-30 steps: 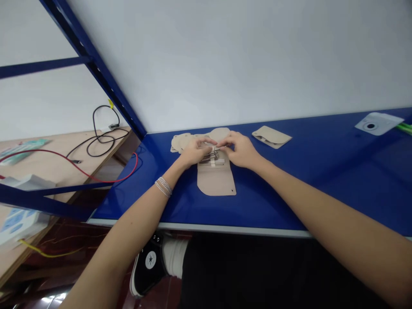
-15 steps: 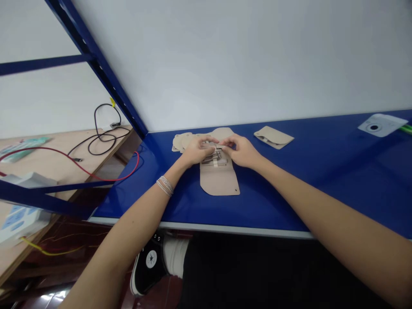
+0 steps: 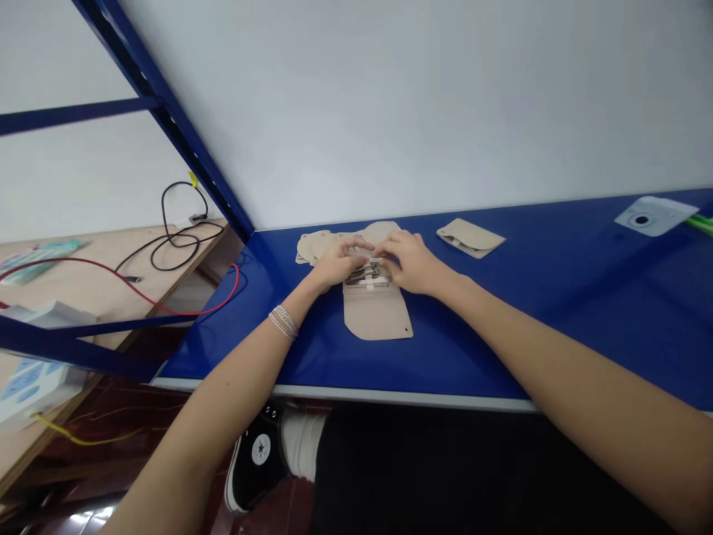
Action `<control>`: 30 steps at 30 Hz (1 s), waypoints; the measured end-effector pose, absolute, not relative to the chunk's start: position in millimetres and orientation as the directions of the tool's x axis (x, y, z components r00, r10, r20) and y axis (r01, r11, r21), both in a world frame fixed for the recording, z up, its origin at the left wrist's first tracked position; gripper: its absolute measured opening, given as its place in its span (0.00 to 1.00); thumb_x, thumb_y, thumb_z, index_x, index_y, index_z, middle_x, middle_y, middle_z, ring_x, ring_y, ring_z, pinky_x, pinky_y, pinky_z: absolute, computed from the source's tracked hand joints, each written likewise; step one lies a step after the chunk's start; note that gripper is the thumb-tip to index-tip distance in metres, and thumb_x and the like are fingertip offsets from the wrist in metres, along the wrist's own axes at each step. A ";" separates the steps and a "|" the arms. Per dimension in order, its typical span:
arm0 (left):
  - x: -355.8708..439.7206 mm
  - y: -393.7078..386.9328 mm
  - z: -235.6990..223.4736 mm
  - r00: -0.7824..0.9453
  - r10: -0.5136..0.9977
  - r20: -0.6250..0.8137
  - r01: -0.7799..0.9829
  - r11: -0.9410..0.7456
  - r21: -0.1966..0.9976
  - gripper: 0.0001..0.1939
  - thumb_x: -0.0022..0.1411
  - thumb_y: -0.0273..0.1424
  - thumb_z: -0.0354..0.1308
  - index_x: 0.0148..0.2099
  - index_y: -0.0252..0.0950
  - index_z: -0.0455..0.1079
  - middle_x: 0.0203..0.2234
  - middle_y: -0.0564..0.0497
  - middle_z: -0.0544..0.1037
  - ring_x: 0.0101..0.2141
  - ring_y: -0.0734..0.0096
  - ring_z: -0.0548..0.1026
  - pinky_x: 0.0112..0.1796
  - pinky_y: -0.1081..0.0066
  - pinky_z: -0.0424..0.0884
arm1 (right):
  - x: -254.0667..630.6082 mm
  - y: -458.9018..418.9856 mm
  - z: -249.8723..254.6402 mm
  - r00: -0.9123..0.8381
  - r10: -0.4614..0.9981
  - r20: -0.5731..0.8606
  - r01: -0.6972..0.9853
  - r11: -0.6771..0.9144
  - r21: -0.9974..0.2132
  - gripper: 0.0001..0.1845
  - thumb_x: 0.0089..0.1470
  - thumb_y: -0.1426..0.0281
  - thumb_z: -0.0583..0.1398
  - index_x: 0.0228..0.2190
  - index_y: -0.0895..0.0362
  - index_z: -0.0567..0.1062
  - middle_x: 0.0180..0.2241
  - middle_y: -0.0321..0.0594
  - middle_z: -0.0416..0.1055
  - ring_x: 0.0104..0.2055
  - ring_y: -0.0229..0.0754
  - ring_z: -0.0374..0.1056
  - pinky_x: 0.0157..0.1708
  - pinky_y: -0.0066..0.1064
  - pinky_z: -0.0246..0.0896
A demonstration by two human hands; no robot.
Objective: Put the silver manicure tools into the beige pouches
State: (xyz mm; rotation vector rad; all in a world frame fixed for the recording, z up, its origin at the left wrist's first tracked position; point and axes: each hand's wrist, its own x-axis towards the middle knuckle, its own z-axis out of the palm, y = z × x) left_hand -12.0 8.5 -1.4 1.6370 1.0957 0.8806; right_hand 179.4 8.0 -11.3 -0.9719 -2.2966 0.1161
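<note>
An open beige manicure case (image 3: 377, 316) lies on the blue table, its flap with a small snap toward me. Metal manicure tools (image 3: 365, 275), among them what looks like a nail clipper, sit in a row under a pale strap inside. My left hand (image 3: 339, 264) grips the case's left side, thumb over the tools and fingers bent along the upper part. From the right, my right hand (image 3: 411, 261) reaches over the case with fingers curled and thumb at the tools' right ends; what it pinches is hidden. Behind my left hand lie several overlapping beige cases (image 3: 309, 247).
Another beige case (image 3: 471, 238), folded and slightly gaping, lies to the right. At far right is a pale packet (image 3: 654, 215) with a black circle, beside a green item. A blue metal frame (image 3: 183, 126), cables (image 3: 183, 238) and a wooden table (image 3: 72, 286) stand left.
My right hand has turned, its back rising and its fingers curling farther over the case's upper part. My left hand stays nearly where it was. The view has shifted slightly.
</note>
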 end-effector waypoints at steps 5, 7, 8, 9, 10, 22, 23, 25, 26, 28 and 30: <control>-13.4 10.2 -3.4 0.342 0.937 0.066 0.250 -0.158 0.955 0.15 0.54 0.26 0.57 0.46 0.31 0.71 0.14 0.60 0.60 0.16 0.81 0.56 0.20 0.77 0.51 | 178.0 7.0 -9.5 -0.556 0.637 0.534 0.601 0.752 -0.272 0.11 0.54 0.77 0.53 0.35 0.59 0.75 0.35 0.45 0.69 0.41 0.47 0.63 0.40 0.38 0.48; -14.2 10.4 -2.7 0.350 0.933 0.080 0.254 -0.177 0.951 0.15 0.55 0.26 0.57 0.46 0.31 0.71 0.14 0.60 0.60 0.16 0.81 0.56 0.21 0.77 0.52 | 178.6 6.9 -8.5 -0.546 0.648 0.531 0.598 0.745 -0.294 0.11 0.54 0.77 0.53 0.34 0.59 0.75 0.35 0.44 0.69 0.40 0.46 0.64 0.39 0.38 0.48; -14.6 10.3 -2.2 0.363 0.927 0.091 0.253 -0.193 0.948 0.16 0.55 0.27 0.57 0.47 0.31 0.71 0.15 0.59 0.62 0.17 0.81 0.58 0.21 0.77 0.54 | 179.1 7.1 -8.2 -0.542 0.651 0.531 0.596 0.744 -0.303 0.11 0.54 0.77 0.52 0.34 0.59 0.75 0.35 0.44 0.70 0.40 0.46 0.64 0.39 0.37 0.48; -15.1 10.3 -1.8 0.380 0.919 0.105 0.251 -0.211 0.945 0.17 0.55 0.27 0.58 0.48 0.31 0.70 0.16 0.58 0.64 0.18 0.80 0.60 0.23 0.77 0.57 | 179.7 7.4 -8.0 -0.540 0.653 0.532 0.595 0.743 -0.308 0.11 0.54 0.77 0.52 0.34 0.58 0.75 0.35 0.44 0.70 0.39 0.46 0.64 0.39 0.37 0.48; -15.6 10.3 -1.4 0.399 0.910 0.116 0.248 -0.229 0.941 0.18 0.55 0.28 0.59 0.49 0.31 0.70 0.19 0.56 0.67 0.20 0.79 0.63 0.24 0.77 0.60 | 180.3 7.9 -7.9 -0.537 0.653 0.533 0.594 0.742 -0.311 0.11 0.53 0.77 0.53 0.34 0.58 0.75 0.35 0.43 0.70 0.39 0.45 0.64 0.39 0.37 0.47; -16.5 11.8 -4.3 0.465 0.863 0.199 0.212 -0.326 0.921 0.22 0.53 0.30 0.63 0.50 0.31 0.69 0.31 0.49 0.75 0.30 0.72 0.73 0.35 0.71 0.70 | 178.7 6.6 -7.1 -0.485 0.632 0.605 0.539 0.761 -0.363 0.12 0.53 0.75 0.56 0.33 0.57 0.79 0.36 0.43 0.76 0.37 0.44 0.70 0.39 0.36 0.60; -16.7 12.5 -5.0 0.465 0.863 0.197 0.211 -0.325 0.922 0.22 0.53 0.30 0.63 0.50 0.31 0.69 0.31 0.48 0.76 0.31 0.71 0.74 0.36 0.70 0.70 | 179.1 6.2 -6.5 -0.468 0.637 0.612 0.520 0.759 -0.392 0.12 0.52 0.75 0.56 0.33 0.57 0.80 0.36 0.42 0.76 0.37 0.44 0.71 0.39 0.36 0.62; -16.8 13.5 -6.4 0.458 0.868 0.191 0.214 -0.316 0.924 0.22 0.53 0.30 0.63 0.51 0.32 0.69 0.32 0.48 0.76 0.33 0.70 0.75 0.37 0.69 0.71 | 180.7 5.5 -4.7 -0.447 0.656 0.609 0.492 0.748 -0.445 0.13 0.51 0.76 0.56 0.33 0.56 0.80 0.37 0.40 0.78 0.38 0.43 0.72 0.40 0.35 0.65; -16.7 13.8 -6.8 0.452 0.872 0.188 0.218 -0.312 0.925 0.22 0.53 0.30 0.64 0.51 0.32 0.69 0.33 0.47 0.76 0.34 0.69 0.75 0.38 0.69 0.71 | 181.8 5.2 -3.7 -0.442 0.665 0.602 0.487 0.741 -0.462 0.13 0.51 0.76 0.56 0.34 0.55 0.81 0.37 0.40 0.78 0.39 0.44 0.72 0.41 0.35 0.65; -16.3 13.8 -7.1 0.441 0.879 0.180 0.224 -0.302 0.927 0.22 0.52 0.29 0.64 0.51 0.32 0.69 0.34 0.46 0.77 0.35 0.68 0.75 0.39 0.68 0.71 | 184.3 4.9 -1.8 -0.429 0.682 0.593 0.496 0.726 -0.476 0.14 0.51 0.76 0.57 0.35 0.55 0.81 0.38 0.40 0.78 0.39 0.44 0.73 0.42 0.36 0.67; -15.9 13.4 -6.6 0.440 0.881 0.175 0.224 -0.297 0.928 0.22 0.52 0.29 0.64 0.51 0.32 0.69 0.34 0.46 0.77 0.35 0.68 0.75 0.39 0.68 0.71 | 185.9 4.9 -1.0 -0.405 0.698 0.591 0.521 0.707 -0.478 0.13 0.50 0.76 0.57 0.35 0.55 0.81 0.37 0.40 0.78 0.38 0.45 0.73 0.42 0.38 0.67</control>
